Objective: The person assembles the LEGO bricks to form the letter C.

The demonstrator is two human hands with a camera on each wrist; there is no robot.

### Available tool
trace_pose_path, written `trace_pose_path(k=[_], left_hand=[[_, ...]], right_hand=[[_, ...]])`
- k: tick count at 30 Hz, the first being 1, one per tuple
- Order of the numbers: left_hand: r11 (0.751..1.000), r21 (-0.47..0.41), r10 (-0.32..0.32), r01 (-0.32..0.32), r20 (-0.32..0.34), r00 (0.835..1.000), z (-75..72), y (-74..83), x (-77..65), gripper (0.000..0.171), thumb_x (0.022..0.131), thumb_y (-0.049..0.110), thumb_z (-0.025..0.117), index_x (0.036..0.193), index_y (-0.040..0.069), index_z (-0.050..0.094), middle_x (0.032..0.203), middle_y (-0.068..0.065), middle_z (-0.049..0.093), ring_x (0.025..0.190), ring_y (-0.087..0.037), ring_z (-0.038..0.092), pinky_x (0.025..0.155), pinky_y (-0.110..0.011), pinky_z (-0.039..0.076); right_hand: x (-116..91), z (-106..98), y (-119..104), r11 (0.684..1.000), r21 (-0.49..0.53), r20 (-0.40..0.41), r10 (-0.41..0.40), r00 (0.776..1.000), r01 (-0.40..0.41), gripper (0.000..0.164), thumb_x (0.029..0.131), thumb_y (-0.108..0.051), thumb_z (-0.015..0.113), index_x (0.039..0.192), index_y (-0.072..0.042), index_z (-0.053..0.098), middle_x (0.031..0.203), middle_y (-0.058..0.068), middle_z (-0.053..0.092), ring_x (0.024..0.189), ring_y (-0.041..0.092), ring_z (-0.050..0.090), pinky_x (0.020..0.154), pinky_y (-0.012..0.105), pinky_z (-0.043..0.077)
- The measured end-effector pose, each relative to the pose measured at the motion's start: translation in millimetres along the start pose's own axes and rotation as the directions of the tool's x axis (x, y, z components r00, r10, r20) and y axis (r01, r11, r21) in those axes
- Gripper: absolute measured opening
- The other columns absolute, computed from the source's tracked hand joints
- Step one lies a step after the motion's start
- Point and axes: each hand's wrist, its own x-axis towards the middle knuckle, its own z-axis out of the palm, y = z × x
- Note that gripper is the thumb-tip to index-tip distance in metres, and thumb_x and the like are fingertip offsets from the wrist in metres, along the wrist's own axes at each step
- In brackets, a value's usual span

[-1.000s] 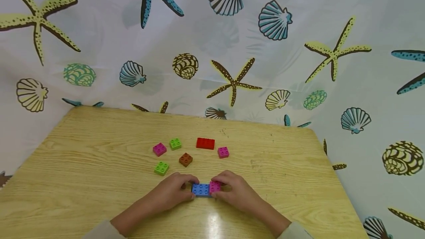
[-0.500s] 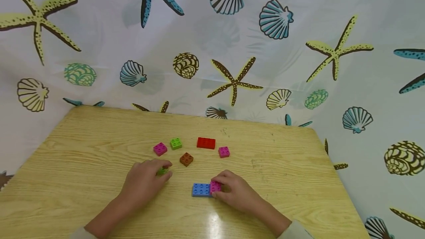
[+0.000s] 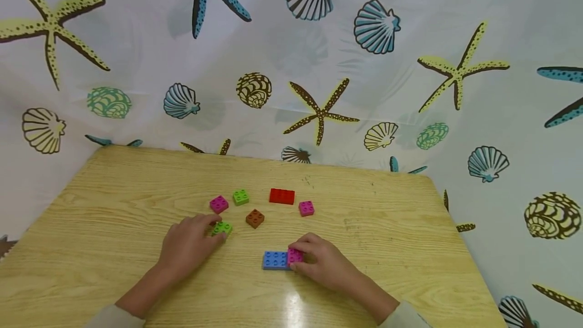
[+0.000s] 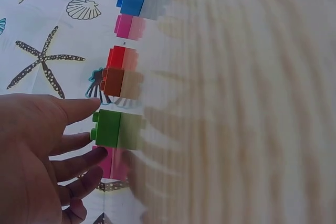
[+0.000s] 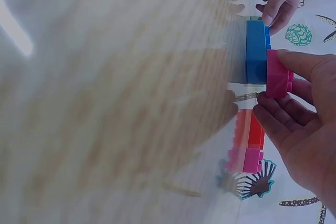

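Note:
Near the front middle of the table, a blue toy brick (image 3: 275, 260) lies flat with a pink brick (image 5: 277, 74) on the studs of its right end. My right hand (image 3: 322, 261) pinches that pink brick between thumb and fingers. To the left, my left hand (image 3: 189, 242) is at a light green brick (image 3: 222, 228), its thumb and index finger reaching to either side. The left wrist view shows this green brick (image 4: 108, 128) standing on the table just off the thumb tip, with the fingers loosely spread.
Behind the hands lie a magenta brick (image 3: 219, 204), another green brick (image 3: 241, 197), a brown brick (image 3: 255, 218), a long red brick (image 3: 282, 196) and a small pink brick (image 3: 306, 208). A cloth (image 3: 205, 65) printed with shells and starfish hangs along the back edge of the wooden table (image 3: 373, 227).
My left hand has left the blue brick and moved left to the near green brick, then drawn slightly further left. My right hand stays on the pink brick.

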Motion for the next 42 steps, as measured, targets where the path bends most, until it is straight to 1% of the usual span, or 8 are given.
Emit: trace_pose_path(k=[4, 9, 19, 23, 28, 33, 37, 42], left_hand=[[1.0, 0.009, 0.013, -0.013, -0.001, 1.0, 3.5, -1.5, 1.3, 0.051, 0.087, 0.042, 0.078, 0.128, 0.012, 0.069, 0.123, -0.01, 0.071, 0.109, -0.039, 0.065, 0.083, -0.059, 0.046], [1.0, 0.016, 0.008, -0.008, 0.008, 1.0, 5.9, -2.2, 2.2, 0.051, 0.086, 0.04, 0.079, 0.127, 0.013, 0.069, 0.123, -0.011, 0.071, 0.106, -0.038, 0.066, 0.08, -0.058, 0.049], [1.0, 0.002, -0.014, 0.014, 0.035, 0.999, -0.9, -2.1, -0.3, 0.05, 0.086, 0.034, 0.08, 0.129, 0.01, 0.068, 0.122, -0.011, 0.071, 0.103, -0.036, 0.067, 0.076, -0.054, 0.052], [1.0, -0.01, -0.013, 0.014, 0.045, 0.999, -1.2, -2.0, -1.4, 0.047, 0.087, 0.032, 0.078, 0.128, 0.011, 0.069, 0.123, -0.012, 0.071, 0.103, -0.035, 0.066, 0.075, -0.053, 0.052], [1.0, -0.016, -0.019, 0.019, 0.047, 0.999, -1.0, -1.9, -2.1, 0.046, 0.088, 0.03, 0.076, 0.129, 0.01, 0.068, 0.124, -0.014, 0.07, 0.105, -0.036, 0.066, 0.077, -0.054, 0.052], [0.999, -0.046, -0.018, 0.021, 0.066, 0.998, -1.3, 1.4, -1.9, 0.046, 0.09, 0.026, 0.075, 0.131, 0.008, 0.067, 0.124, -0.015, 0.069, 0.109, -0.033, 0.067, 0.08, -0.051, 0.054], [0.996, -0.086, 0.002, 0.004, 0.069, 0.998, -0.4, 4.2, -2.6, 0.045, 0.091, 0.026, 0.074, 0.132, 0.01, 0.066, 0.124, -0.012, 0.069, 0.107, -0.028, 0.067, 0.079, -0.047, 0.054], [0.986, -0.166, 0.014, 0.003, 0.098, 0.995, 0.5, 10.5, -3.2, 0.045, 0.092, 0.027, 0.073, 0.134, 0.014, 0.065, 0.131, -0.01, 0.066, 0.115, -0.029, 0.064, 0.087, -0.05, 0.053]], right_hand=[[0.8, 0.4, 0.5, 1.0, 0.004, -0.001, -0.009, 1.0, 0.009, 0.04, 0.096, -0.033, 0.07, 0.131, -0.014, 0.068, 0.121, -0.008, 0.062, 0.109, 0.006, 0.058, 0.094, 0.028, 0.05], [1.1, 1.0, 1.1, 0.999, -0.018, 0.005, -0.03, 1.0, 0.03, 0.04, 0.097, -0.033, 0.069, 0.132, -0.014, 0.068, 0.121, -0.007, 0.061, 0.106, 0.005, 0.057, 0.091, 0.025, 0.05], [2.4, 2.3, -3.0, 0.999, -0.025, 0.002, -0.037, 0.999, 0.037, 0.04, 0.097, -0.032, 0.069, 0.132, -0.012, 0.067, 0.122, -0.006, 0.062, 0.108, 0.007, 0.059, 0.093, 0.027, 0.051], [1.2, 2.5, -3.6, 0.999, -0.036, -0.005, -0.034, 0.999, 0.034, 0.039, 0.097, -0.032, 0.069, 0.131, -0.012, 0.068, 0.121, -0.006, 0.062, 0.108, 0.008, 0.059, 0.093, 0.029, 0.052], [-0.2, 2.3, -4.3, 0.999, -0.017, -0.009, -0.037, 0.999, 0.037, 0.039, 0.097, -0.031, 0.069, 0.131, -0.013, 0.068, 0.121, -0.006, 0.062, 0.109, 0.009, 0.059, 0.094, 0.03, 0.052], [-0.1, 2.0, -2.9, 0.999, -0.008, -0.01, -0.044, 0.999, 0.044, 0.04, 0.097, -0.035, 0.068, 0.131, -0.013, 0.068, 0.122, -0.006, 0.062, 0.109, 0.009, 0.059, 0.093, 0.029, 0.052], [0.3, 2.6, -1.1, 0.999, -0.009, -0.009, -0.045, 0.999, 0.045, 0.04, 0.097, -0.036, 0.068, 0.131, -0.013, 0.068, 0.122, -0.007, 0.062, 0.108, 0.008, 0.059, 0.092, 0.028, 0.052], [-0.6, 2.8, -0.5, 0.999, -0.006, -0.015, -0.05, 0.999, 0.05, 0.04, 0.097, -0.034, 0.069, 0.131, -0.013, 0.068, 0.121, -0.006, 0.062, 0.106, 0.008, 0.059, 0.09, 0.027, 0.052]])
